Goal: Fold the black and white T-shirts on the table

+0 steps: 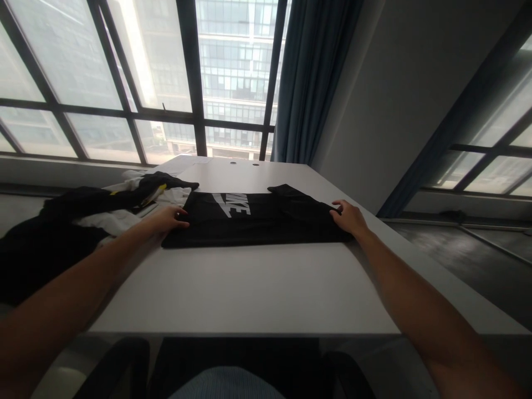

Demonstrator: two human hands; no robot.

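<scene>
A black T-shirt (260, 224) with a white NIKE print lies folded into a long, flat strip across the white table. At its left end, my left hand (169, 218) grips the edge, thumb and fingers curled on the cloth. The right end is held by my right hand (349, 218), with its thumb on top of the fabric and part of the fingers hidden. A loose flap of the shirt, perhaps a sleeve, sticks up at the far side, right of the print.
A heap of dark and white clothes (124, 208) lies left of the shirt and hangs over the table's left side. The white table (249, 288) reaches back to tall windows (233, 61). A blue curtain (313, 83) hangs behind it. Chair armrests show below the near edge.
</scene>
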